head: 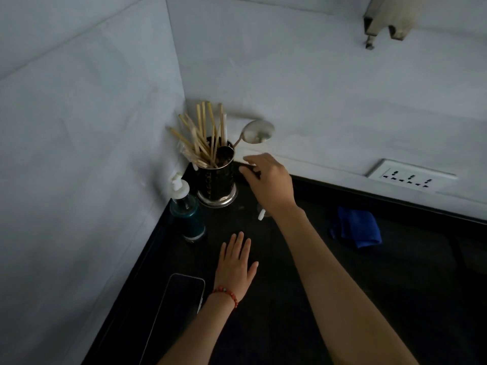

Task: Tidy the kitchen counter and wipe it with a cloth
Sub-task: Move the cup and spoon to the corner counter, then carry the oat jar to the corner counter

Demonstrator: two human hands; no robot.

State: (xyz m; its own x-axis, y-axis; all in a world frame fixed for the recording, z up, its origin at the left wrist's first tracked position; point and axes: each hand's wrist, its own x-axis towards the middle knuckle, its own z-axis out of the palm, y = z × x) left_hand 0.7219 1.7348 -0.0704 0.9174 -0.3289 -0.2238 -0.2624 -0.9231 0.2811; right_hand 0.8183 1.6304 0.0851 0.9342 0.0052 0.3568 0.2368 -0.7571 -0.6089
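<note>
Corner: your utensil holder [217, 180] stands on the desk [395, 285] where the two walls meet.
In the holder: chopsticks [200, 138] and a spoon [257, 133].
Bottle [185, 209]: just left of and before the holder.
Phone [179, 306]: lies nearest you, by the left wall.
Cloth [358, 230]: well right of the holder.
Socket [409, 176]: on the back wall, behind the cloth.

shiny metal holder [216, 180], matt blue cloth [358, 227]

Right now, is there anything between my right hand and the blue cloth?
Nothing visible. The right hand hovers beside the utensil holder in the corner, and the blue cloth lies to its right on bare dark counter. The stretch between them looks clear.
</note>
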